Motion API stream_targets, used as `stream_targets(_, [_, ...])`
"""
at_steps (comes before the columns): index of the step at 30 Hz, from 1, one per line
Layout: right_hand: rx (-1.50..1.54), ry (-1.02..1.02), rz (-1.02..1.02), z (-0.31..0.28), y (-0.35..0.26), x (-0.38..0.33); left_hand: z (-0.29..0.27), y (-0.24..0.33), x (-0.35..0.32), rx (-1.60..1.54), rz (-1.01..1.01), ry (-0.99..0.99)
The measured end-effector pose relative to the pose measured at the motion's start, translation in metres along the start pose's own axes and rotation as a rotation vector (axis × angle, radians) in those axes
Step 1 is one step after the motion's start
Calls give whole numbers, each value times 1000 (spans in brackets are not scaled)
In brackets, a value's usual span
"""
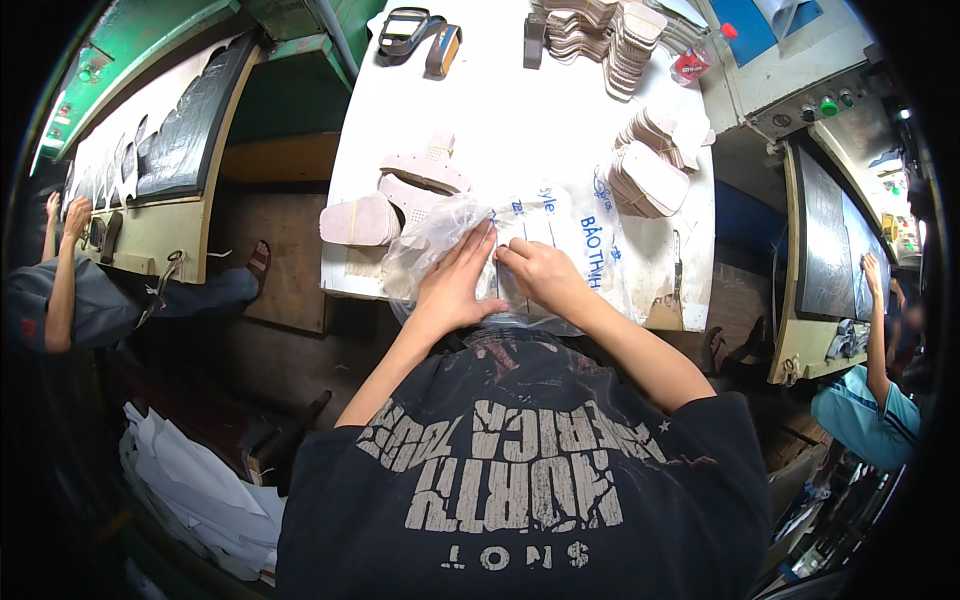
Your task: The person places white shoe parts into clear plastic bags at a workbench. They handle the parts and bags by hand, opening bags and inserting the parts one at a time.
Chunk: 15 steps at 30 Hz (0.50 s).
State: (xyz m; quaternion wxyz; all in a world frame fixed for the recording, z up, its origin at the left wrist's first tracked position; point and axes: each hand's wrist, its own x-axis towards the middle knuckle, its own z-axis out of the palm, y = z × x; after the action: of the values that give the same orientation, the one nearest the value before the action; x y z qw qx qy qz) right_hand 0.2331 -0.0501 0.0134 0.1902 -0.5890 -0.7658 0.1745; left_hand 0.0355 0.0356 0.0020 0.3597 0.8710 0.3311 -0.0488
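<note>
A clear plastic bag (pixel 590 215) with blue handwriting and ruled lines lies at the near edge of the white table (pixel 480 110). My left hand (pixel 460 280) rests on the bag, fingers stretched out and pressed flat, thumb apart. Just to its right, my right hand (pixel 542 275) is closed with its fingertips down on the bag; what it pinches, if anything, is too small to make out. Against the bag's left side lie pale perforated shoe pieces (pixel 425 170), held by a band, and a stack of pale sole-shaped pieces (pixel 360 220).
Banded stacks of pale cut pieces stand at the right (pixel 650 180) and far right (pixel 610 45), near a red-capped bottle (pixel 692 65). A black device (pixel 405 32) and a tape roll (pixel 443 50) lie at the far left. Co-workers stand at side benches; white sheets (pixel 200 490) are lower left.
</note>
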Motion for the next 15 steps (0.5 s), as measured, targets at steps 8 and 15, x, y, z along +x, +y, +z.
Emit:
stream_targets(8, [28, -96, 54, 3, -3, 3, -1, -4, -2, 32, 2, 3])
stream_targets(15, [61, -28, 53, 5, -8, 7, -4, -7, -2, 15, 17, 13])
